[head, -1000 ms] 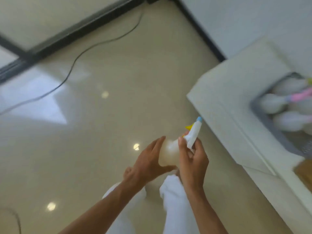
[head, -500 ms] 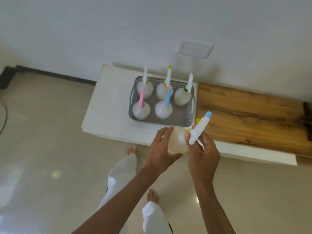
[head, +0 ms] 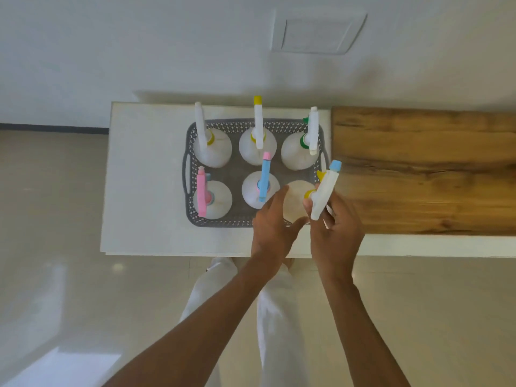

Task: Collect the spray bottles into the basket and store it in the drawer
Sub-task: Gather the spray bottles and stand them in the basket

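A grey perforated basket (head: pixel 188 174) stands on a white cabinet top (head: pixel 145 180) against the wall. Several white spray bottles stand upright in it, among them one with a pink head (head: pixel 202 195) at the front left and one with a blue head (head: pixel 264 181) in the front middle. A further spray bottle (head: pixel 296 197), with a white head, blue nozzle tip and yellow trigger, is over the basket's front right corner. My right hand (head: pixel 333 233) grips its head and my left hand (head: pixel 272 227) cups its body.
A wooden top (head: pixel 424 169) adjoins the white cabinet on the right. A white wall plate (head: pixel 317 32) sits on the wall above. Glossy beige floor (head: pixel 69 303) lies in front, with white-trousered legs (head: pixel 275 317) below my arms.
The view swung from the floor to the cabinet. Both hands carried the bottle forward, from in front of the cabinet edge to over the basket's front right corner.
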The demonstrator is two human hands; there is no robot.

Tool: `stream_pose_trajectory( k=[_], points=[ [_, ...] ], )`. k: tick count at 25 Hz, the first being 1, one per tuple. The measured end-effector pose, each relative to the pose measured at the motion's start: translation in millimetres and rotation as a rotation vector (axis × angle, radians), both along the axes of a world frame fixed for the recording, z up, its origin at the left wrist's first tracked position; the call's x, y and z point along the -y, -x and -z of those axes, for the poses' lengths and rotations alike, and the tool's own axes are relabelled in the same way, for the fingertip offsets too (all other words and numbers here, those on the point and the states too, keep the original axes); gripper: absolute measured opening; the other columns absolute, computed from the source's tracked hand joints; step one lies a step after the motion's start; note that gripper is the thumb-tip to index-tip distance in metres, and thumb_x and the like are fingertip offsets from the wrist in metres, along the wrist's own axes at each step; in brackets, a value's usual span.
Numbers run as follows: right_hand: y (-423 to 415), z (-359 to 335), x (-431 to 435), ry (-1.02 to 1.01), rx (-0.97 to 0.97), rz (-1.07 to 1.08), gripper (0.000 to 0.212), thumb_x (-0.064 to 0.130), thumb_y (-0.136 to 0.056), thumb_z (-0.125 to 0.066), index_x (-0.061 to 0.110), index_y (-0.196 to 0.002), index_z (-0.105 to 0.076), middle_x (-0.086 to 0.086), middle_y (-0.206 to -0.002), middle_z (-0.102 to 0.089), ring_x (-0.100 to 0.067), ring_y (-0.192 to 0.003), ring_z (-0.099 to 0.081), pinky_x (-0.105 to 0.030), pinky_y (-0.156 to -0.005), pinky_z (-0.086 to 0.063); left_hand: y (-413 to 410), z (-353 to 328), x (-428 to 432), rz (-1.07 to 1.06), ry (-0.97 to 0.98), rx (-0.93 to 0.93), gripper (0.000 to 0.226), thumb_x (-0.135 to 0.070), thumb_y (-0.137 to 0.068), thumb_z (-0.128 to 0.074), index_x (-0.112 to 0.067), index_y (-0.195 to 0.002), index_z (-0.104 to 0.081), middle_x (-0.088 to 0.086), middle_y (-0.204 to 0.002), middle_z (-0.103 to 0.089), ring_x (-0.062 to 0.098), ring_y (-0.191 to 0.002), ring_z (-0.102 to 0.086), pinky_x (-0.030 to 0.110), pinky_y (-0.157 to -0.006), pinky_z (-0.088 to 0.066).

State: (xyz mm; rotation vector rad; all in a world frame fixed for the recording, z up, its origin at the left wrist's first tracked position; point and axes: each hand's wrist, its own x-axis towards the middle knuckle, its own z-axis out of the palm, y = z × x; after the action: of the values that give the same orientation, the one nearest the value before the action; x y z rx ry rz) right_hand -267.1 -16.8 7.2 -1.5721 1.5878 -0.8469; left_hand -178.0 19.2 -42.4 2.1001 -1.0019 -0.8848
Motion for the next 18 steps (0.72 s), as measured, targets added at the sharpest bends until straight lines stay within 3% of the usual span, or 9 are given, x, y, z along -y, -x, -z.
stream_pose_trajectory(
  k=[6,10,13,18],
  points=[
    [5,27,26,0.061,-0.114,-0.095,0.025,0.012,-0.089,-0.078,-0.002,-0.109,-0.073,-0.014,-0.108,-0.075,-0.016,-0.100,-0.070,-0.045,-0.081,-0.064,10,27,19,-0.098,-0.099,-0.030,0.064,-0.036,-0.080,-0.080,-0.029,-0.136,-0.050,0.000,-0.102,-0.071,0.006,-0.075,-0.062,0.023,-0.080,-0.054],
    [11,38,30,0.049,-0.125,-0.115,0.027,0.010,-0.087,-0.078,-0.004,-0.109,-0.073,-0.017,-0.109,-0.075,-0.028,-0.100,-0.072,-0.050,-0.081,-0.064,15,36,22,-0.088,-0.107,0.022,0.058,-0.038,-0.085,-0.075,-0.029,-0.136,-0.050,0.000,-0.104,-0.070,0.012,-0.082,-0.069,0.020,-0.080,-0.053],
    [12,45,30,0.048,-0.123,-0.107,0.029,0.009,-0.085,-0.080,-0.004,-0.110,-0.072,-0.018,-0.109,-0.075,-0.029,-0.100,-0.072,-0.051,-0.082,-0.064,18,40,25,-0.085,-0.115,0.046,0.057,-0.033,-0.086,-0.075,-0.026,-0.136,-0.052,0.003,-0.104,-0.069,0.012,-0.085,-0.066,0.030,-0.085,-0.057],
    [15,58,24,0.054,-0.124,-0.144,0.034,0.004,-0.081,-0.083,-0.005,-0.111,-0.071,-0.020,-0.110,-0.074,-0.022,-0.100,-0.070,-0.046,-0.086,-0.063,18,46,22,-0.106,-0.167,-0.072,0.055,-0.025,-0.090,-0.071,-0.021,-0.140,-0.049,0.010,-0.125,-0.063,0.025,-0.107,-0.065,0.044,-0.100,-0.055]
  ],
)
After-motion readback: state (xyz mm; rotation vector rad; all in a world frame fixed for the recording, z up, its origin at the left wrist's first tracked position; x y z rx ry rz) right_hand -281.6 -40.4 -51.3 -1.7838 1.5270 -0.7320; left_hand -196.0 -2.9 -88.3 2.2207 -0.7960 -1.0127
